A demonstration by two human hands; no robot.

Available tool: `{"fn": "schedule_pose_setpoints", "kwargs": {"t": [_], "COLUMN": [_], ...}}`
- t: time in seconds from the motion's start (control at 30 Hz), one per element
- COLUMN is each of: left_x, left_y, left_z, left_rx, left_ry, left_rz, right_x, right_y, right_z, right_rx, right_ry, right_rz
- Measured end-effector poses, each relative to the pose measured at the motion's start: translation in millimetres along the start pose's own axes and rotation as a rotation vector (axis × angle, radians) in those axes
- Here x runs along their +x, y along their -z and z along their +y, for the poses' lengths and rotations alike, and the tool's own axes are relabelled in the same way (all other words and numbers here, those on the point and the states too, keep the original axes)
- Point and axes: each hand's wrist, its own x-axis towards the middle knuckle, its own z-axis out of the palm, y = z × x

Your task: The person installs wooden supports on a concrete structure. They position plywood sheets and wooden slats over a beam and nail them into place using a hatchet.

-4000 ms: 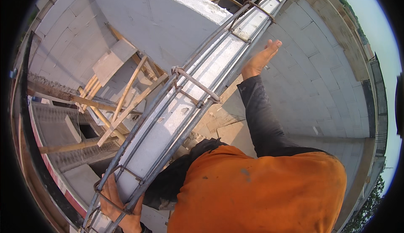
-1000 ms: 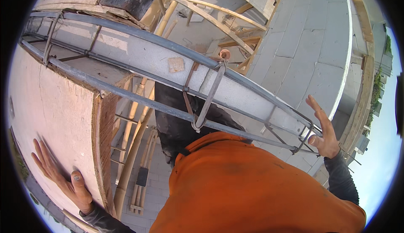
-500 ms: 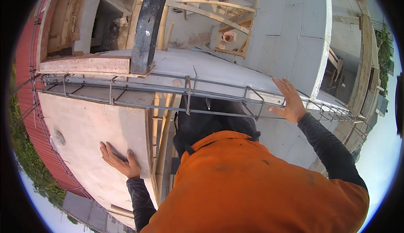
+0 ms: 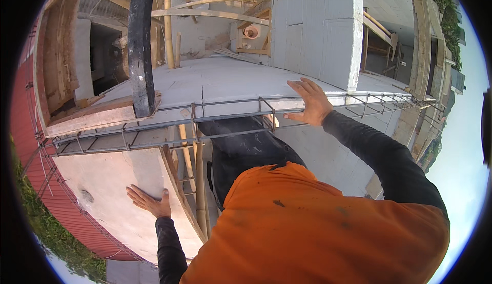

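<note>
My left hand lies flat on a pale plywood sheet, its fingers stretched and thumb apart. My right hand is spread over the long steel rebar cage, near the top edge of the grey block wall. Whether its palm rests on the bars or the wall cannot be told. Neither hand holds anything. The cage, made of thin bars and square ties, runs across in front of me from left to right. My legs in dark trousers are partly below it.
A dark timber post stands on a wooden beam form at the left. Bamboo poles rise beside the plywood. A taller block wall stands ahead, with a deep drop beyond. A red corrugated roof lies below left.
The view has turned and my body has leaned, with my legs shifting. My right hand has moved left along the cage, fingers still spread. My left hand stays flat on the plywood.
</note>
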Motion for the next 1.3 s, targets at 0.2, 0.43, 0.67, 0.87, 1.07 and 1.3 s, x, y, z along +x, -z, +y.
{"fn": "schedule_pose_setpoints", "kwargs": {"t": [0.2,0.43,0.67,0.87,1.07,1.3], "left_x": [-3,-1,-4,7,3,11], "left_y": [-3,-4,3,-9,8,19], "left_z": [-9,-10,-7,53,59,72], "left_rx": [0.023,0.022,-0.048,-0.163,-0.203,-0.212], "left_ry": [0.023,0.0,0.128,0.509,0.504,0.567], "left_rz": [-0.039,-0.048,-0.158,-0.11,-0.182,-0.263], "right_x": [3,-6,0,-1,4,6], "right_y": [1,2,4,13,5,-7], "right_z": [3,5,3,-6,-5,4], "right_rx": [0.002,0.013,-0.011,-0.009,-0.015,-0.042], "right_ry": [0.004,-0.006,-0.022,-0.047,0.023,0.018], "right_rz": [-0.009,-0.006,-0.053,-0.112,-0.04,-0.051]}}
